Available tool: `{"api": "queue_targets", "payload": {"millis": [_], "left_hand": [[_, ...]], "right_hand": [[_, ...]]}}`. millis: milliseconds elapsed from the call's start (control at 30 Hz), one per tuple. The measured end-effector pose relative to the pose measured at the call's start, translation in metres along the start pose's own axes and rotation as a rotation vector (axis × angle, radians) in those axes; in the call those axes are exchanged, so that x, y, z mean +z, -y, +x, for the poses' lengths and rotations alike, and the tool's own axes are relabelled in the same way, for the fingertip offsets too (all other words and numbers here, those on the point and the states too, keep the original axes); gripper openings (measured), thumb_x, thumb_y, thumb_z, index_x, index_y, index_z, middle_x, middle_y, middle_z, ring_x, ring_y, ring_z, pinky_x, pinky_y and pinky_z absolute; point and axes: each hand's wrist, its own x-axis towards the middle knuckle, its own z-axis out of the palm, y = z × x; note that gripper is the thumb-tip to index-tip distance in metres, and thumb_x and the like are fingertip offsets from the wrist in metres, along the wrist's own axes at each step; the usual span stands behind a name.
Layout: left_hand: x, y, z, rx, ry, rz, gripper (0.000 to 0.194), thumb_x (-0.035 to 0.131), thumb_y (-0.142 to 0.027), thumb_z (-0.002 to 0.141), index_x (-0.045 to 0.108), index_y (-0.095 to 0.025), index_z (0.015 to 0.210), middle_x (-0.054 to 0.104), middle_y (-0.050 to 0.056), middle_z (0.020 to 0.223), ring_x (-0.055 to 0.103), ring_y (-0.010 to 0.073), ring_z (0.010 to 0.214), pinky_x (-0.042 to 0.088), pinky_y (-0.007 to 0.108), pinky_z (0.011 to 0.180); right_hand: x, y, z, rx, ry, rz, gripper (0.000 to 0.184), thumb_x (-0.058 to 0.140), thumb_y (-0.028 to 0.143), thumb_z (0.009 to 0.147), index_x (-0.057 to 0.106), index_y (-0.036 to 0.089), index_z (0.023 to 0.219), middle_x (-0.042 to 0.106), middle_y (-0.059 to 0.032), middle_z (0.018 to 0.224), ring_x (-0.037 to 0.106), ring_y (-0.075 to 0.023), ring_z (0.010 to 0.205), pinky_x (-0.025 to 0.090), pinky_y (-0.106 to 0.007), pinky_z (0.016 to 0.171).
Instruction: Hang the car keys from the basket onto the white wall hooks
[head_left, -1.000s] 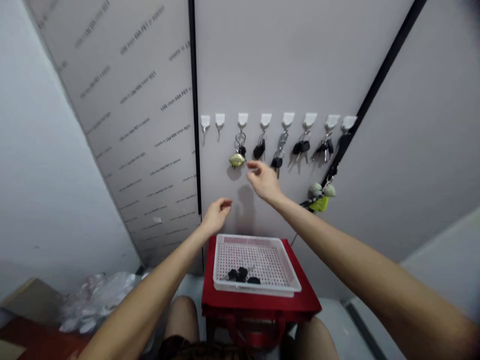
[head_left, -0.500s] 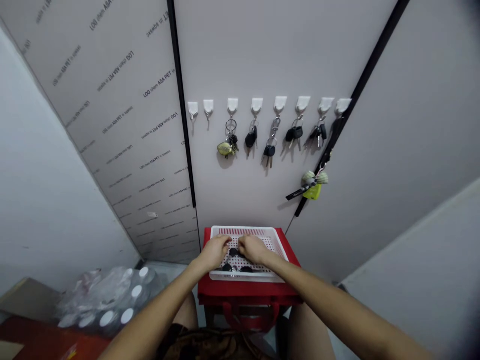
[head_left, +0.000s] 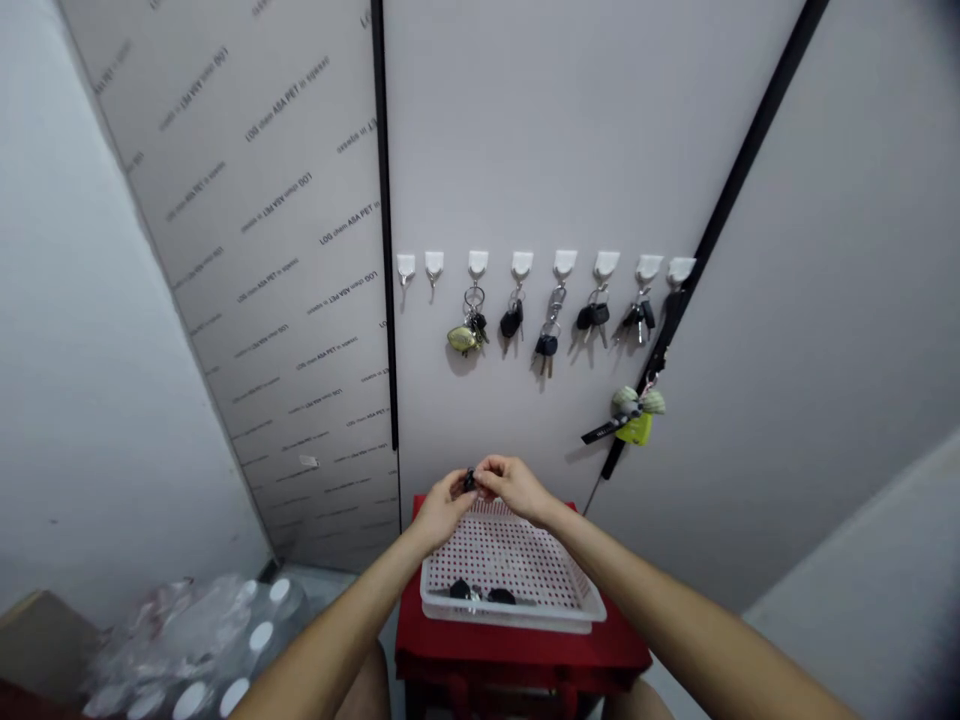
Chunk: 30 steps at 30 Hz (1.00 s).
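Note:
A small bunch of black-headed keys (head_left: pixel 470 480) is held up between my two hands, above the far rim of the white plastic basket (head_left: pixel 517 618). My left hand (head_left: pixel 444 510) grips it from the left with thumb and fingers. From the right, my right hand (head_left: pixel 514 487) pinches at the same bunch; the ring itself is too small to make out. More black-headed keys (head_left: pixel 480 593) lie along the basket's near side. The basket rests on a red bag (head_left: pixel 525 650).
White hooks (head_left: pixel 523 264) run in a row on the panel ahead; several carry key bunches (head_left: pixel 512 318), and the two leftmost hooks (head_left: pixel 420 264) bear none. A green keychain (head_left: pixel 636 415) dangles at the right. Plastic-wrapped bottles (head_left: pixel 202 650) stand at lower left.
Both hands have risen out of the basket with a bunch of keys and moved toward its far rim. The view has tilted up, so the hooks sit lower.

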Motion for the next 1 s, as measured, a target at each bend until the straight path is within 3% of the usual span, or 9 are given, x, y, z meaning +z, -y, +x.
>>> {"api": "queue_targets", "payload": {"millis": [200,400,567,767,1000], "left_hand": [[-0.027,-0.049,0.019,-0.044,-0.18,-0.166,0.019,0.049,-0.022,0.062,0.046,-0.012,0.078,0.053,-0.002,0.055,0.049,0.0054,0.046,0.039,0.019,0.051],[-0.044,-0.131,0.055,0.186,-0.372,-0.216,0.009,0.046,-0.018,0.063,0.043,-0.014,0.07,0.052,-0.003,0.054,0.047,0.0034,0.044,0.037,0.016,0.047],[-0.054,-0.174,0.08,0.233,-0.47,-0.206,0.005,0.046,-0.015,0.063,0.041,-0.013,0.065,0.05,-0.004,0.051,0.047,0.0027,0.042,0.038,0.016,0.046],[-0.064,-0.186,0.095,0.18,-0.532,-0.104,0.003,0.043,-0.012,0.064,0.043,-0.013,0.067,0.049,-0.004,0.051,0.045,0.0021,0.04,0.037,0.015,0.045],[-0.067,-0.166,0.09,0.092,-0.492,-0.055,0.009,0.042,-0.008,0.063,0.043,-0.013,0.071,0.05,-0.002,0.052,0.047,0.0045,0.042,0.035,0.016,0.042]], "right_hand": [[-0.012,0.063,0.03,-0.131,-0.1,-0.002,0.013,0.046,0.024,0.061,0.043,0.013,0.054,0.045,0.0055,0.042,0.04,-0.0036,0.037,0.036,-0.017,0.041],[-0.014,0.151,0.071,-0.271,-0.258,0.059,0.009,0.043,0.016,0.065,0.043,0.013,0.056,0.047,0.0029,0.048,0.044,-0.0036,0.037,0.037,-0.016,0.036],[-0.009,0.193,0.1,-0.284,-0.402,0.045,0.013,0.043,0.016,0.067,0.042,0.014,0.054,0.047,0.002,0.047,0.046,-0.005,0.038,0.039,-0.017,0.036],[-0.009,0.202,0.128,-0.219,-0.517,-0.087,0.013,0.046,0.016,0.064,0.042,0.015,0.052,0.048,0.0006,0.044,0.047,-0.0079,0.038,0.04,-0.021,0.037],[-0.007,0.191,0.129,-0.194,-0.492,-0.144,0.007,0.046,0.016,0.063,0.047,0.014,0.057,0.049,-0.0002,0.044,0.047,-0.0082,0.038,0.038,-0.02,0.037]]}}
